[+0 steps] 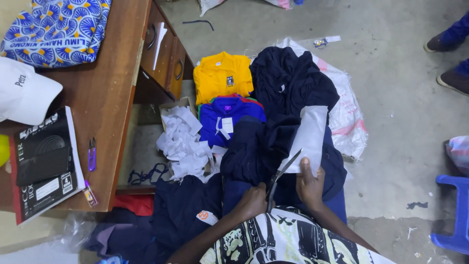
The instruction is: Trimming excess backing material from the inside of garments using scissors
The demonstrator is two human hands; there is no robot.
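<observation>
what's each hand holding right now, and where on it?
Left hand grips the scissors at the handles, blades open. Right hand holds the white fabric strip by its lower end.

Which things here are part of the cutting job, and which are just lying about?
In hand:
- scissors, gripped by the left hand
- white sheet, held by the right hand
- dark navy garment under them

Lying about:
- yellow shirt and blue shirt
- white paper scraps
- purple snips, black book and white cap on the wooden desk
- blue plastic chair
</observation>
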